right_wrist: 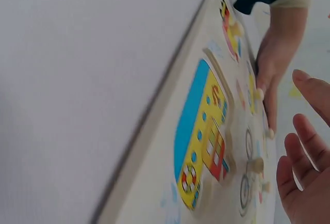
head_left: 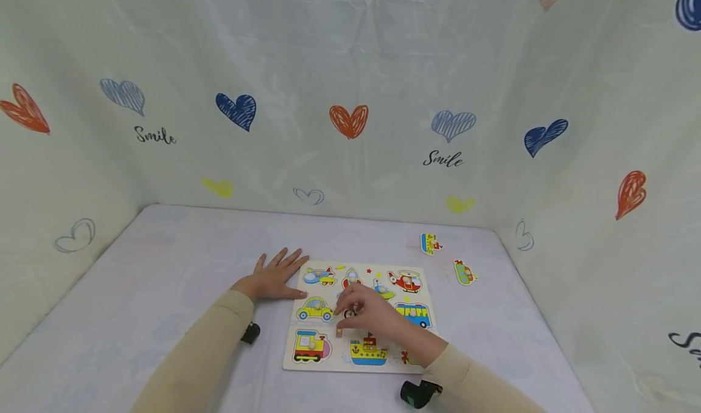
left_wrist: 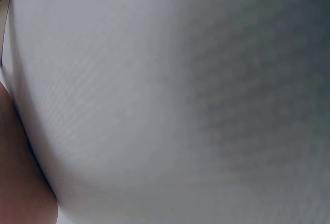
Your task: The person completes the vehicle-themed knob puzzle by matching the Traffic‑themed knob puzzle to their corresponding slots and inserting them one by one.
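Observation:
A wooden peg puzzle board (head_left: pixel 356 371) with vehicle pictures lies on the table. My left hand (head_left: pixel 274 277) rests with spread fingers at its upper left edge, thumb over the border beside the yellow car (head_left: pixel 314 309). Over the board's middle hovers my right hand (head_left: pixel 369 309), thumb and fingers bent loosely with a gap between them. In the right wrist view its fingers (right_wrist: pixel 304 149) hold nothing visible and stand near the knob of the bicycle piece (right_wrist: pixel 256 165), which the hand partly hides from the head. The boat recess (right_wrist: pixel 198 136) has a boat picture and no knob.
A loose boat piece (head_left: pixel 431 243) and a loose submarine piece (head_left: pixel 465 272) lie right of the board's far corner. The table (head_left: pixel 181 267) is covered by a pale cloth, with heart-printed curtains (head_left: pixel 350 48) behind and beside it. Blurred pale cloth (left_wrist: pixel 118 90) fills the left wrist view.

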The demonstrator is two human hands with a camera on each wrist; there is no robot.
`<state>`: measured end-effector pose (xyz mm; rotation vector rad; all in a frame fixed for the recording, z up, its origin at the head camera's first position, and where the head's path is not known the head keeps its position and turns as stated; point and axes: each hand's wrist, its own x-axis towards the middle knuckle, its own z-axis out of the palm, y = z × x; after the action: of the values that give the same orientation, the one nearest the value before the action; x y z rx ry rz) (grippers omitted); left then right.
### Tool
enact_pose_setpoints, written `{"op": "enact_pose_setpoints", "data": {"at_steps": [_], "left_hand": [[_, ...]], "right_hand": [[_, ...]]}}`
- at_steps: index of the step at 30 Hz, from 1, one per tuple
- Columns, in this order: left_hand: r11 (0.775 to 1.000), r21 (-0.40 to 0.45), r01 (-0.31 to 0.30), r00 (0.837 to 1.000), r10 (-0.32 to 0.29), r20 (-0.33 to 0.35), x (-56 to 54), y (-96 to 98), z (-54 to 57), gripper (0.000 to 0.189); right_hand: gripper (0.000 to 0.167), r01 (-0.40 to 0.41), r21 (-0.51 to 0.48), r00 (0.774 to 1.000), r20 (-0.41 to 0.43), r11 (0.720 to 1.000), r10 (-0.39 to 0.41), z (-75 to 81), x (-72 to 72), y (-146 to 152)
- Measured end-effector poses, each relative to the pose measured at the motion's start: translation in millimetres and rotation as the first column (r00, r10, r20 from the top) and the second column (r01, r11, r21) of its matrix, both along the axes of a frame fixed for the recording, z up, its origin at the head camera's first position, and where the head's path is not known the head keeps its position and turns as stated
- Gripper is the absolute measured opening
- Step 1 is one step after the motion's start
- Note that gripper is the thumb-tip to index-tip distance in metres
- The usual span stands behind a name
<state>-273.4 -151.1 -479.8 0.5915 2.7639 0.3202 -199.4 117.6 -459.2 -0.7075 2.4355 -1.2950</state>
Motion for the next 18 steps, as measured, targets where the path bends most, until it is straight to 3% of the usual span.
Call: {"op": "enact_pose_setpoints", "data": {"at_steps": [7,12,18], "left_hand": [[1.000,0.022,-0.005,1.000,0.005,0.000,-0.1,-0.4,0.7,0.096],[1.000,0.028,0.001,1.000,-0.001,0.009,-0.1,0.3,0.3,0.097],[1.000,0.019,-0.001,1.000,0.001,-0.004,-1.0,-0.6,-2.2,0.097]], "right_hand": [[0.013,0.120,-0.063,0.991,-0.060,0.991,-0.123,5.0,-14.2,38.9],[0.015,0.180,-0.055,0.979,-0.086,0.982,-0.185,2.9,-18.7,64.3],[0.016,0.340,0.005,0.940,-0.035,0.940,-0.340,-1.5,-28.6,92.7]]}}
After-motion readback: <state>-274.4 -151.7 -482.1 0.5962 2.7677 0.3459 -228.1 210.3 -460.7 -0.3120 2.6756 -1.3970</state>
